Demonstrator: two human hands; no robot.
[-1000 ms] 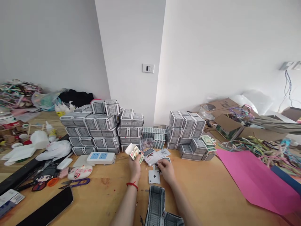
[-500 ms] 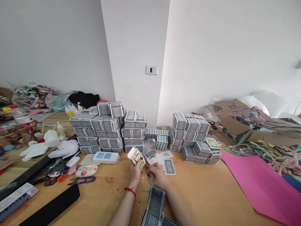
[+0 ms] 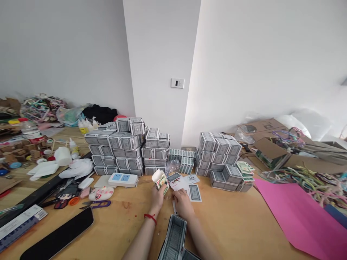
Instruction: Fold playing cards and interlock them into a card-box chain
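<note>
My left hand (image 3: pixel 157 198) is wrapped round a small playing-card box (image 3: pixel 158 177) with a green and yellow printed face; its top flap stands up. To its right, my right hand (image 3: pixel 183 204) rests low over the table with fingers bent and pressed together; what they hold, if anything, is hidden. A narrow piece of card (image 3: pixel 174 207) shows beneath that hand. Loose playing cards (image 3: pixel 194 193) lie just beyond it, some face up. Between my forearms, close to me, sits a folded structure made of playing cards (image 3: pixel 175 234).
Stacked card-built blocks stand at left (image 3: pixel 126 153) and right (image 3: pixel 217 155), with card boxes (image 3: pixel 187 164) between. Left are a power strip (image 3: pixel 123 179), purple snips (image 3: pixel 99 204) and a phone (image 3: pixel 58 234). Pink paper (image 3: pixel 295 216) covers the right side.
The view has shifted slightly. My left hand still holds the card box. A thin clear strip beside my right fingers no longer shows, and those fingers are drawn closer together.
</note>
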